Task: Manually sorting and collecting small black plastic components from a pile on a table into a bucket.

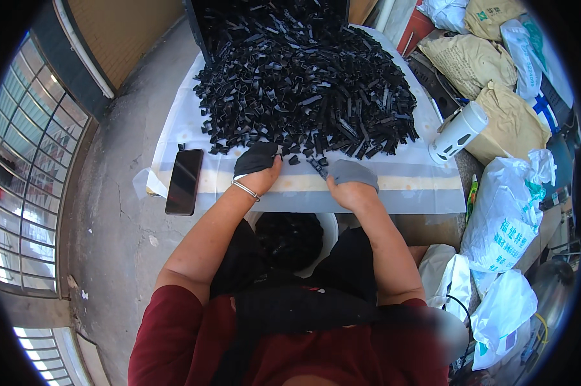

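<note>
Pinching black strip [318, 168] by near end in right hand [355, 180], at front of pile [303, 83] on bench [406, 184]; left hand [259, 165] curled in, can't tell on what, near loose bits [294, 160]. Should be light, stiffish, slick, hardly fragile; best gripped at one end. Containers: white bucket [331, 235] below bench edge, black mass inside; black crate [197, 30] behind, strips heaped at mouth

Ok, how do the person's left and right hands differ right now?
The left hand wears a black covering; the right hand wears a gray covering. The left has a silvery bracelet at the wrist, the right none. The right appears to pinch a black strip; the left's grip is unclear. Both have bare thumbs.
</note>
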`<action>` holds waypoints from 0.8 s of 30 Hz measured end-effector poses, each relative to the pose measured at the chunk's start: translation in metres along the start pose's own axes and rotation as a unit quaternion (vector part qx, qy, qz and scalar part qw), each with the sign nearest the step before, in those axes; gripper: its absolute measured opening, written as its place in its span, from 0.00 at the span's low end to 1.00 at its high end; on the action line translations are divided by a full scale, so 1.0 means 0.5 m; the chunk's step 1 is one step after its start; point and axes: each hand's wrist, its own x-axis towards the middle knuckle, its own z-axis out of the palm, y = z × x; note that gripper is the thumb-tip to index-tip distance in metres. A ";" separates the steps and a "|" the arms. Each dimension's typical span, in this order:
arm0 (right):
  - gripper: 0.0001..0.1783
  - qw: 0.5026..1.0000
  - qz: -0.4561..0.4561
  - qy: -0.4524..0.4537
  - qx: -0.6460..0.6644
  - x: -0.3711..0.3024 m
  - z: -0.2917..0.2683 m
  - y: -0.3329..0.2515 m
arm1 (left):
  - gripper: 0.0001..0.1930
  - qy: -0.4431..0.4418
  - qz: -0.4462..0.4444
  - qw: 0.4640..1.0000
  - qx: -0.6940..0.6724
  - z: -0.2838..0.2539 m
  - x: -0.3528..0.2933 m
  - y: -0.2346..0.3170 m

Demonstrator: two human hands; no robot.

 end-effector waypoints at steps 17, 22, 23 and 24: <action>0.10 0.917 -0.256 0.299 0.062 0.051 0.035 -0.024 | 0.16 -0.140 -0.347 0.868 -0.325 -0.055 -0.045 0.011; 0.14 0.945 -0.208 0.195 0.161 -0.022 0.026 -0.063 | 0.15 -0.163 -0.286 0.866 -0.377 -0.078 -0.067 0.032; 0.15 0.942 -0.211 0.184 0.184 -0.033 0.023 -0.072 | 0.16 -0.189 -0.241 0.889 -0.341 -0.087 -0.074 0.040; 0.15 0.939 -0.214 0.173 0.207 -0.045 0.020 -0.078 | 0.16 -0.191 -0.238 0.889 -0.342 -0.097 -0.079 0.057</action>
